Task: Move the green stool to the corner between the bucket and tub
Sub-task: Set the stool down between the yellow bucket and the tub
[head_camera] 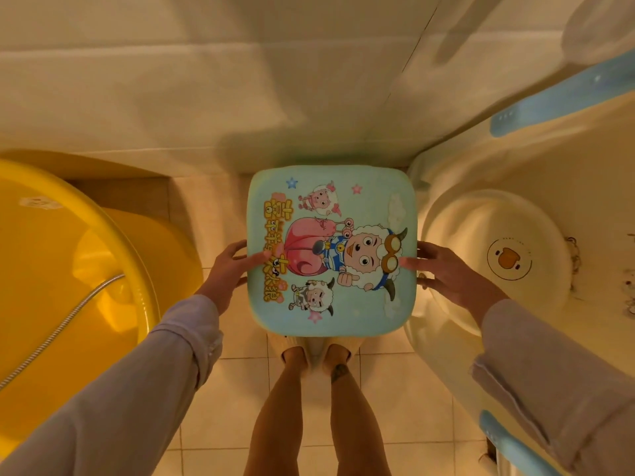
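Between the yellow bucket (68,269) and the cream tub (498,255), the green stool (331,250) is held by its side edges, close to the back wall (206,97). Left hand (228,269) and right hand (450,273) have fingers wrapped on the seat rim, thumbs on top. Looks like the placing step; next it probably just needs lowering square onto the floor tiles (223,389), if it isn't down already, can't tell.

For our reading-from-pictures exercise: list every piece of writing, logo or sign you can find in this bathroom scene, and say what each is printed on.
Green square plastic stool, seat top: a column of yellow-orange Chinese characters beside the cartoon sheep, reading "喜羊羊与灰太狼"; partly covered by the left hand.
White round plastic basin in the cream tub: orange duck logo ringed by tiny lettering, too small to read.
Yellow plastic bucket: pale sticker, blurred, unreadable.
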The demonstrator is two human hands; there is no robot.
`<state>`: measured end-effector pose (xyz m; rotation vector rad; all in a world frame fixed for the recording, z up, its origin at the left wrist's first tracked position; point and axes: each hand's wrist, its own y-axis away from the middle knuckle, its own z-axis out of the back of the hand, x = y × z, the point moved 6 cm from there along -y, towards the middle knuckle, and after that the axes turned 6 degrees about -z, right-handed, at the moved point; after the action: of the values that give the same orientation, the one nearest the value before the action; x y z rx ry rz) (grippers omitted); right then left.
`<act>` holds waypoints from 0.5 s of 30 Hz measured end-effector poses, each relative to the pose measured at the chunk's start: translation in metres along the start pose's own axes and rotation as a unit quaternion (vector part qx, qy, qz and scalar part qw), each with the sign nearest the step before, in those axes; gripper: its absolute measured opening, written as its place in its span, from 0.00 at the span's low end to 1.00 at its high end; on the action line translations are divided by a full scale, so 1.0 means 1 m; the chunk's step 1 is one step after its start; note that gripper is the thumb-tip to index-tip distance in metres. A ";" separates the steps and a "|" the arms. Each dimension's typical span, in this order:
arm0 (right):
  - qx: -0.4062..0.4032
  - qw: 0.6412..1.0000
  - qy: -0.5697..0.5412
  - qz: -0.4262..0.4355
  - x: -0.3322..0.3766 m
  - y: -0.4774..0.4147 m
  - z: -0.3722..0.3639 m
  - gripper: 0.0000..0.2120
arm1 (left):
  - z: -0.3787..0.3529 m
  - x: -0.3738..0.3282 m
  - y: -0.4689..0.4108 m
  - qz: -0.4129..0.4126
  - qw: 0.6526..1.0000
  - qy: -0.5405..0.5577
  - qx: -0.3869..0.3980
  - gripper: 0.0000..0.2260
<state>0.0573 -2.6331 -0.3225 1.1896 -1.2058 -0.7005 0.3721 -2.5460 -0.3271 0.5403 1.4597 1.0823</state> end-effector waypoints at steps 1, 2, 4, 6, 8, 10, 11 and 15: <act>-0.011 1.000 -0.025 0.006 -0.002 0.000 -0.001 0.18 | -0.001 0.001 -0.001 0.002 1.000 0.009 0.001 0.24; -0.023 0.998 -0.055 0.013 -0.006 -0.001 -0.003 0.17 | -0.002 0.002 -0.002 0.006 1.000 0.024 0.001 0.22; -0.046 0.993 -0.109 0.030 -0.011 -0.001 -0.007 0.13 | -0.007 0.002 -0.001 0.013 0.998 0.061 0.002 0.15; -0.075 0.984 -0.157 0.036 -0.013 -0.001 -0.012 0.10 | -0.013 0.000 0.002 0.016 0.995 0.101 -0.004 0.08; -0.113 0.972 -0.206 0.022 -0.014 -0.002 -0.012 0.14 | -0.018 -0.002 0.003 0.011 0.992 0.125 -0.011 0.12; -0.140 0.963 -0.228 0.011 -0.010 -0.002 -0.009 0.15 | -0.023 -0.008 0.002 0.004 0.990 0.138 -0.017 0.18; -0.143 0.964 -0.224 0.014 -0.005 -0.002 -0.007 0.14 | -0.026 -0.013 0.002 0.001 0.990 0.143 -0.019 0.19; -0.141 0.967 -0.206 0.045 0.021 -0.004 0.005 0.11 | -0.041 -0.030 0.001 -0.007 0.987 0.160 -0.018 0.23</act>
<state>0.0586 -2.6543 -0.3198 0.7661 -1.4350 -1.0481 0.3400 -2.5835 -0.3151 0.3392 1.7145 1.2222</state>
